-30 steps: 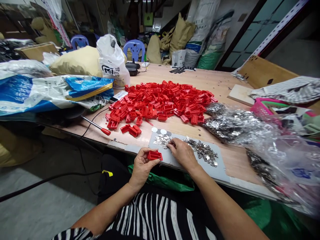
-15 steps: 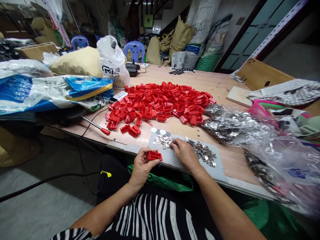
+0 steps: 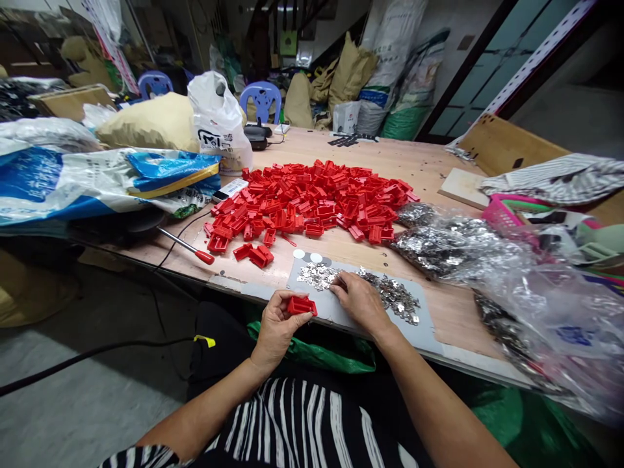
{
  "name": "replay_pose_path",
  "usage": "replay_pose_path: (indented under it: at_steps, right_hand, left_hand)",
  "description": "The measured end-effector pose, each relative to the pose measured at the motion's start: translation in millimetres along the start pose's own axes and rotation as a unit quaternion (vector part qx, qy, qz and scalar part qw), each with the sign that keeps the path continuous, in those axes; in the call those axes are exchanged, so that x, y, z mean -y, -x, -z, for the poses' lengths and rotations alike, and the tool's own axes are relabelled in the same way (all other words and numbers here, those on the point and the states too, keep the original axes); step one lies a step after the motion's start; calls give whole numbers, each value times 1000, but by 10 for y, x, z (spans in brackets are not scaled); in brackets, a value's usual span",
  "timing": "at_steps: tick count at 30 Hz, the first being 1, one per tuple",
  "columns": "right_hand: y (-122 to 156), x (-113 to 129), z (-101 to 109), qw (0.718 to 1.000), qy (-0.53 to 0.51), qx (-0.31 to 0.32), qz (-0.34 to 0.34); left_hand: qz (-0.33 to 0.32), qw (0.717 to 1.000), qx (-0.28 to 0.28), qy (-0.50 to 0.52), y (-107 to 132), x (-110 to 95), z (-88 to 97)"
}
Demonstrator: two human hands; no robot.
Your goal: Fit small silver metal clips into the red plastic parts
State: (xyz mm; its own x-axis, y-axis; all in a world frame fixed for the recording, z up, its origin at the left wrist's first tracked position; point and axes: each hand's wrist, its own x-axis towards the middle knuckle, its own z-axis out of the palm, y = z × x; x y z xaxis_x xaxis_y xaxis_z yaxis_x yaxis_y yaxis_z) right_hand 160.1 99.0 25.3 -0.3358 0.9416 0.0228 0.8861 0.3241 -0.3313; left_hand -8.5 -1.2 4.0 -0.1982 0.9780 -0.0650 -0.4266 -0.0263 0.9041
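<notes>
My left hand (image 3: 277, 324) is closed round a small red plastic housing (image 3: 301, 305), held just off the table's near edge. My right hand (image 3: 358, 300) rests on a grey mat (image 3: 429, 328), fingertips pinched among a scatter of small shiny metal clips (image 3: 394, 294); whether a clip sits between the fingers is too small to tell. A big pile of the same red plastic housings (image 3: 316, 198) covers the middle of the wooden table (image 3: 419, 159).
Clear plastic bags of metal clips (image 3: 453, 244) lie to the right, a pink basket (image 3: 507, 211) behind them. A red-handled screwdriver (image 3: 188, 246), a cable, blue-white sacks (image 3: 97, 179) and a white carrier bag (image 3: 217, 120) are on the left. A green bag (image 3: 316, 354) hangs below the table edge.
Almost nothing has moved. My right hand's fingers have shifted slightly among the metal clips; my left hand keeps the red housing in the same place.
</notes>
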Motion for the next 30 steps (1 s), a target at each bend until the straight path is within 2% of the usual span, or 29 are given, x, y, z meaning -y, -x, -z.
replay_pose_path:
  at_steps: [8, 16, 20, 24, 30]
  right_hand:
    - [20, -90, 59, 998, -54, 8, -15]
    - [69, -232, 88, 992, -126, -14, 26]
    - [170, -127, 170, 978, -200, -19, 46]
    - [333, 93, 231, 959, -262, 5, 105]
    - [482, 253, 224, 967, -203, -4, 152]
  left_hand:
    - [1, 1000, -1, 3, 2, 10, -6]
    - [41, 998, 9, 42, -14, -21, -46]
    - [59, 996, 17, 65, -28, -77, -69]
    - [67, 995, 32, 70, -37, -108, -90]
    - [77, 993, 47, 72, -50, -126, -122]
